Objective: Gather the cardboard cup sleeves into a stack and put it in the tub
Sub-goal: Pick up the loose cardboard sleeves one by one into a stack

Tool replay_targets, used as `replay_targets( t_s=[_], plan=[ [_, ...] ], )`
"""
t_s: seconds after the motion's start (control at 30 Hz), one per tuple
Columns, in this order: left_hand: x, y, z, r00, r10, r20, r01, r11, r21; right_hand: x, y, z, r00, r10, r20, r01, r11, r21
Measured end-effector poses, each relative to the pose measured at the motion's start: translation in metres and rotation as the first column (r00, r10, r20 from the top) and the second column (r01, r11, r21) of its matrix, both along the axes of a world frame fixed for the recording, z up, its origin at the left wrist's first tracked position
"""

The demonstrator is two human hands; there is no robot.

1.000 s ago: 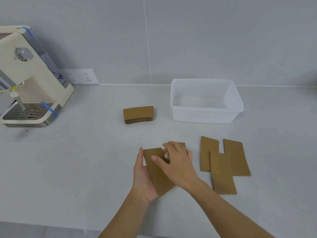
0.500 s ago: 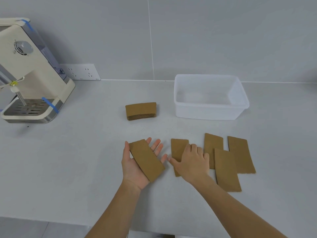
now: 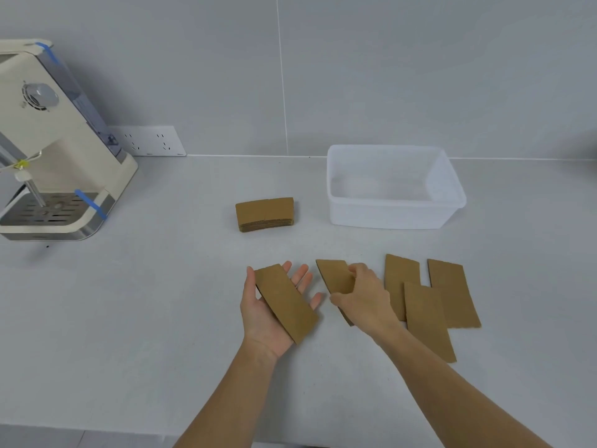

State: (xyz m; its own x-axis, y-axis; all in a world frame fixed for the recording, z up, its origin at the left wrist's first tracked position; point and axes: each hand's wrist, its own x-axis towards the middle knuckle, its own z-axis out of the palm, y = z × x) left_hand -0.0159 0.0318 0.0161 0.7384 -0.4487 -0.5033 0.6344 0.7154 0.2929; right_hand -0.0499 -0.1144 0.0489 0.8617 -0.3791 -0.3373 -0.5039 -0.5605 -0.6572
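Observation:
My left hand point(image 3: 268, 315) lies palm up just above the counter with a flat brown cup sleeve point(image 3: 286, 302) resting across it, fingers spread. To its right, my right hand point(image 3: 363, 299) grips a second sleeve point(image 3: 334, 274) by its long edges, lifting it off the counter. Three more flat sleeves point(image 3: 429, 305) lie overlapping to the right of that hand. A neat stack of sleeves point(image 3: 265, 214) sits farther back, left of the empty translucent white tub point(image 3: 394, 218).
A cream coffee machine point(image 3: 48, 150) stands at the back left with its drip tray toward me. A wall socket point(image 3: 148, 140) sits behind it. The counter's front edge runs just below my forearms.
My hands have parted: the left drew left with one sleeve on its palm, and the right moved onto the neighbouring sleeve and closed on it, tilting it up.

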Motion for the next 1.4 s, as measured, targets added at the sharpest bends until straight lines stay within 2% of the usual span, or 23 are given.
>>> replay_targets(
  t_s=[0.07,0.17,0.3,0.53,0.67,0.97,1.07,1.2,1.3,1.4],
  plan=[
    [-0.001,-0.004,0.003,1.000,-0.018,-0.005,0.018,1.000,0.006,0.000,0.005,0.010,0.996,-0.027,0.080,0.015,0.989,0.150],
    [-0.003,-0.008,0.008,0.995,-0.093,0.018,0.092,0.994,0.062,-0.002,0.018,0.016,0.988,0.011,0.156,-0.047,0.972,0.231],
    [-0.005,-0.015,0.014,0.985,-0.170,0.024,0.168,0.983,0.071,-0.004,0.033,0.017,0.982,0.067,0.174,-0.106,0.968,0.227],
    [-0.008,-0.022,0.015,0.982,-0.187,0.013,0.187,0.982,0.022,-0.013,0.040,0.014,0.980,0.096,0.176,-0.135,0.965,0.225],
    [-0.010,-0.027,0.018,0.978,-0.208,0.026,0.207,0.977,0.051,-0.018,0.037,0.013,0.974,0.138,0.181,-0.165,0.976,0.144],
    [-0.016,-0.055,0.013,0.963,-0.264,-0.051,0.267,0.962,0.059,-0.035,0.005,0.016,0.963,0.245,0.110,-0.249,0.968,0.025],
    [-0.017,-0.070,0.015,0.955,-0.289,-0.061,0.292,0.955,0.052,-0.041,-0.013,0.021,0.972,0.155,0.176,-0.162,0.986,0.026],
    [-0.019,-0.084,0.019,0.965,-0.250,-0.076,0.253,0.967,0.036,-0.049,-0.041,0.024,0.964,-0.078,0.253,0.104,0.990,-0.091],
    [-0.022,-0.092,0.021,0.977,-0.189,-0.096,0.190,0.982,0.003,-0.057,-0.059,0.014,0.969,-0.172,0.180,0.214,0.945,-0.247],
    [-0.025,-0.100,0.020,0.981,-0.163,-0.105,0.163,0.987,-0.015,-0.068,-0.072,-0.002,0.974,-0.214,0.077,0.227,0.914,-0.337]
  ],
)
